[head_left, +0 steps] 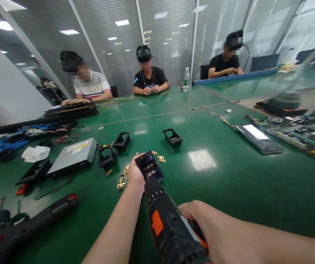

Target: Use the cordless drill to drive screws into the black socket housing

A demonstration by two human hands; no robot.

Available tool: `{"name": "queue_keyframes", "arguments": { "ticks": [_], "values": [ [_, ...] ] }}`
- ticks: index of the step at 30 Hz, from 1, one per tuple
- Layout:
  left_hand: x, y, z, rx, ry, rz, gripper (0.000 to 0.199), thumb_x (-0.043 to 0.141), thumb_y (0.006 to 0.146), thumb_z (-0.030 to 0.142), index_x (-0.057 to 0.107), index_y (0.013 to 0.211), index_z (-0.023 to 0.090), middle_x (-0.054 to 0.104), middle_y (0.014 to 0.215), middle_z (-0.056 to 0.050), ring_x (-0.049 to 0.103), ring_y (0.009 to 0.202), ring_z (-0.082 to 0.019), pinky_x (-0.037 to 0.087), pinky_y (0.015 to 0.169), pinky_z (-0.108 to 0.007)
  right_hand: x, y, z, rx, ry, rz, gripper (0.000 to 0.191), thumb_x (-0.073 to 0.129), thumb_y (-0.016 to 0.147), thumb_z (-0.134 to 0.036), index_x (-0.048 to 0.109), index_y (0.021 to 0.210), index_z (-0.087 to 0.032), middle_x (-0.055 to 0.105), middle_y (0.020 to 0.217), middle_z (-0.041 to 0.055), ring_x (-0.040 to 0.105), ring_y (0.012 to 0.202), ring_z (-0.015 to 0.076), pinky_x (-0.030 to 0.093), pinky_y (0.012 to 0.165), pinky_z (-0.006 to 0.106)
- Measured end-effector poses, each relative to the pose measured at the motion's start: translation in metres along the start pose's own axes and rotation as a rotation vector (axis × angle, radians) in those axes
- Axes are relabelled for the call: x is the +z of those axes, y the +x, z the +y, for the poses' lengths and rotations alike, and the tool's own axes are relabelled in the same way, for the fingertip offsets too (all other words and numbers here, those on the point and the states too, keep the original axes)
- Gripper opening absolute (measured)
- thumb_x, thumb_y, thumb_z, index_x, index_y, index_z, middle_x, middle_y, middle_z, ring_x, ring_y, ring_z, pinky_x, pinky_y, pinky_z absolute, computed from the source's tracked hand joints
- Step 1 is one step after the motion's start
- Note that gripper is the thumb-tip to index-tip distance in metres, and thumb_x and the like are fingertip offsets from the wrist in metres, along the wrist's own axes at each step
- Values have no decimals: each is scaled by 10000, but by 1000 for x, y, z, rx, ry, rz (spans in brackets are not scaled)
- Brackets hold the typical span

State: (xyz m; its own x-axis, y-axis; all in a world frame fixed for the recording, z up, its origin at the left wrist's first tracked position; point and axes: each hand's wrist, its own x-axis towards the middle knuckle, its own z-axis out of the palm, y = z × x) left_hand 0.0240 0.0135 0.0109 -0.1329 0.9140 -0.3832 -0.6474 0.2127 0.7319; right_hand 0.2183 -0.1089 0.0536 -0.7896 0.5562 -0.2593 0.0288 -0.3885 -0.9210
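Over green tabletop (245, 183), right grip (198, 218) clasps drill (168, 223), long axis forward, seemingly into frame (147, 160) left grip (135, 172) clutches.

Our left hand (136, 176) is bare, smooth and rounded in outline, though most of its fingers are hidden from us. Joined to it, our left forearm (116, 223) is bare as far as we can follow it, slim at the far end and gradually wider toward the near edge of our view. Our right hand (204, 223) is bare too, with a softly curved upper outline and its fingers largely out of sight. To the right, our right forearm (270, 236) looks broad, smooth and likewise bare right up to the right edge.
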Motion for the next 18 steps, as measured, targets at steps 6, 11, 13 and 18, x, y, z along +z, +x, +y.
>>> {"name": "queue_keyframes", "arguments": {
  "ticks": [6,11,13,18],
  "values": [
    [1,0,1,4,18,2,320,471,761,282,690,914,106,649,590,-61,638,504,-240,519,493,-347,-1,2,1,-20,10,13,359,729,545,-45,590,868,-112,596,772,-20,531,676,120,351,549,194],
    [3,-3,2,2,24,11,304,467,769,275,692,889,110,648,591,-68,640,499,-245,508,467,-339,0,2,4,-4,21,0,409,741,493,-30,599,867,-116,612,808,-11,556,709,136,386,575,203],
    [4,-3,3,3,1,15,284,489,762,267,694,885,113,648,595,-64,649,516,-245,518,485,-339,1,2,7,-12,-4,14,358,735,534,-54,606,863,-114,611,809,-10,561,715,137,384,580,205],
    [6,-5,3,-16,-14,42,286,487,761,248,691,899,102,648,599,-66,649,518,-238,516,486,-331,1,2,5,-44,60,-12,333,766,516,-88,631,821,-94,577,764,-19,528,665,119,371,556,204]
  ]
}}
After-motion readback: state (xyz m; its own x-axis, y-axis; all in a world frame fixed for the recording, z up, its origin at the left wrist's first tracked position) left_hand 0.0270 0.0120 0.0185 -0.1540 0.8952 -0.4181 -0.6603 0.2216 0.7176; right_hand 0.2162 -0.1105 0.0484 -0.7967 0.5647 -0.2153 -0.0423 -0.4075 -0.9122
